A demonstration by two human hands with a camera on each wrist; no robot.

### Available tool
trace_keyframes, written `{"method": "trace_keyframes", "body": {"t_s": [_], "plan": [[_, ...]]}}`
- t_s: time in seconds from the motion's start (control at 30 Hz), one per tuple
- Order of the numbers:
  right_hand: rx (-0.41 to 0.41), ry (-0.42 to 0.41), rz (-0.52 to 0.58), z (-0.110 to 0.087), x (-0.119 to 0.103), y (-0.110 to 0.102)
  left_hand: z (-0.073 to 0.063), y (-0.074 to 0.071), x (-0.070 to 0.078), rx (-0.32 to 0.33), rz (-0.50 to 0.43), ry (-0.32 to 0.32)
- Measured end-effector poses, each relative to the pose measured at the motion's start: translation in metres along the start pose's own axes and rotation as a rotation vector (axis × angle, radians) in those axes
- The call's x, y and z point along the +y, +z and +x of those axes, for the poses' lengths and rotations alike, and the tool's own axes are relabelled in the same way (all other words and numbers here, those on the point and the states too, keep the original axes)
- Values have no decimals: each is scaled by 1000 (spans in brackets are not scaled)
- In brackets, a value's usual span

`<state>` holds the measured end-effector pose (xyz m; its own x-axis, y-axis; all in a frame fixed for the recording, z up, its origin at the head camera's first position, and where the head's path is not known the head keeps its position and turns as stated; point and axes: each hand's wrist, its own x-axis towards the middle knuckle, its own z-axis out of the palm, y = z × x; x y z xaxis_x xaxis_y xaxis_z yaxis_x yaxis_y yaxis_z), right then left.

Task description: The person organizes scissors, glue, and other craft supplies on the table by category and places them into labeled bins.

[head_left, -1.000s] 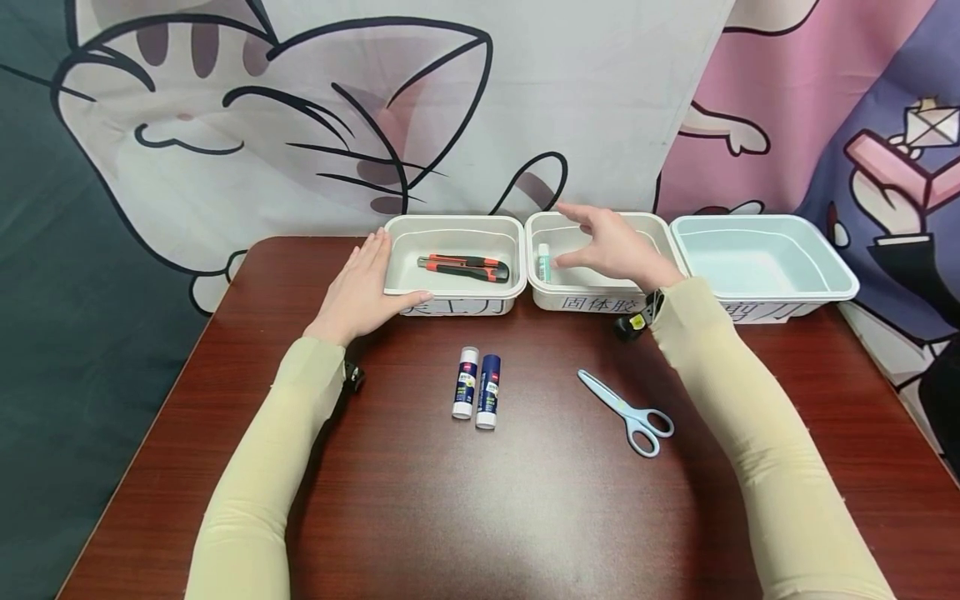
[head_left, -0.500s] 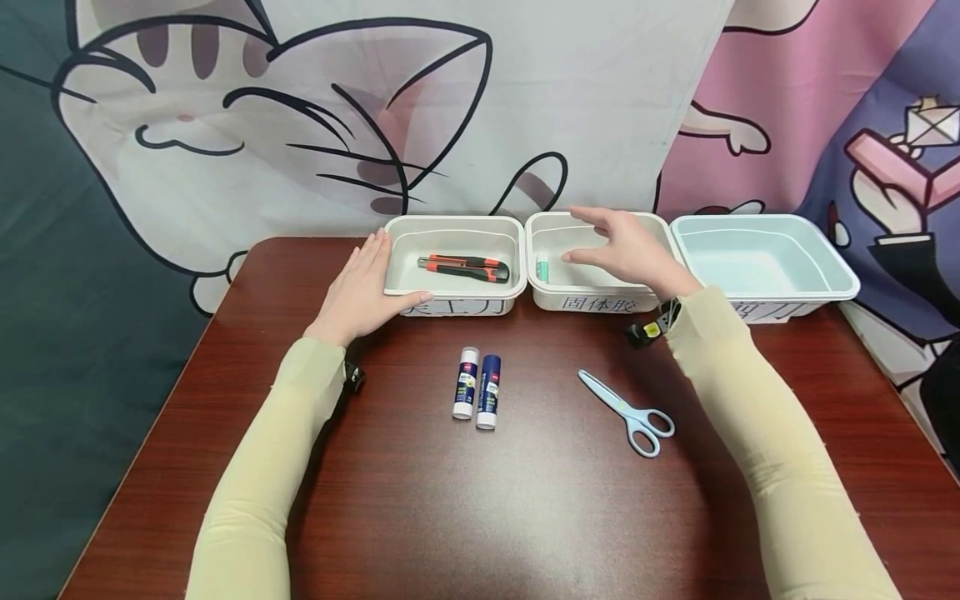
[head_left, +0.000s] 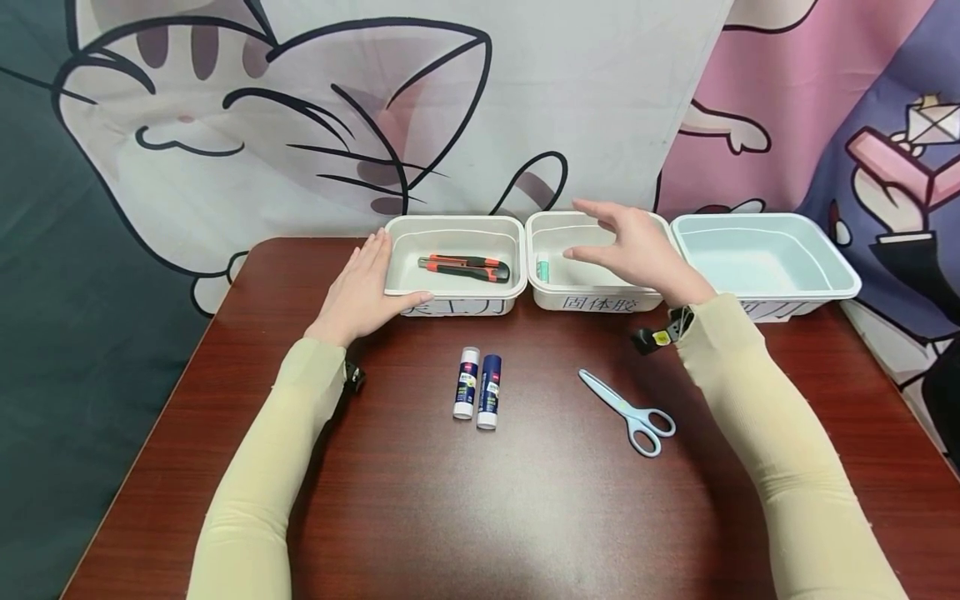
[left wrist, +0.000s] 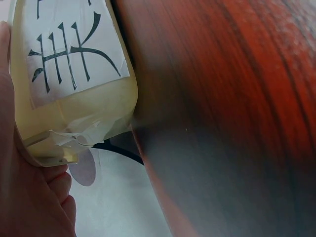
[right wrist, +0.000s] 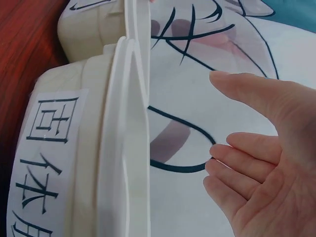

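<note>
My left hand [head_left: 352,287] rests against the left end of the left white bin [head_left: 408,225], fingers straight and thumb along its front rim. Two red-and-black utility knives [head_left: 465,267] lie inside that bin. Over the middle white bin [head_left: 547,298] hovers my right hand [head_left: 641,250], thumb and fingers spread apart with nothing between them. A small green-and-white glue stick [head_left: 542,270] lies at the left end of the middle bin. In the right wrist view, the right palm [right wrist: 261,192] shows bare above the bin's rim.
Two blue-and-white glue sticks [head_left: 477,390] lie side by side on the brown table [head_left: 420,517]. Light blue scissors [head_left: 630,412] lie to their right. A pale blue-white bin [head_left: 765,223] stands at the right of the row, and a printed curtain [head_left: 600,100] hangs behind.
The small green glue stick has dropped lower into the middle bin. My right hand has drawn back to the right, away from it. The left hand has not moved.
</note>
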<state>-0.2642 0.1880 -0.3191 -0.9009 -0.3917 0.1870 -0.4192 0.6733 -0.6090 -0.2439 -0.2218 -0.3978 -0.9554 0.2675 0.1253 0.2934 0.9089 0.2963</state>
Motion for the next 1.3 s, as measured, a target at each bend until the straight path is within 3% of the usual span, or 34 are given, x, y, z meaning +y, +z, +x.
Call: {"method": "trace_keyframes", "body": {"t_s": [0.23, 0.83, 1.3], "plan": [[25, -7, 24, -9, -16, -3, -1, -1, 0, 1, -7, -1], [145, -184, -82, -28, -54, 0, 0, 0, -2, -2, 3, -5], [57, -239, -3, -46, -70, 23, -1, -1, 0, -8, -2, -8]]}}
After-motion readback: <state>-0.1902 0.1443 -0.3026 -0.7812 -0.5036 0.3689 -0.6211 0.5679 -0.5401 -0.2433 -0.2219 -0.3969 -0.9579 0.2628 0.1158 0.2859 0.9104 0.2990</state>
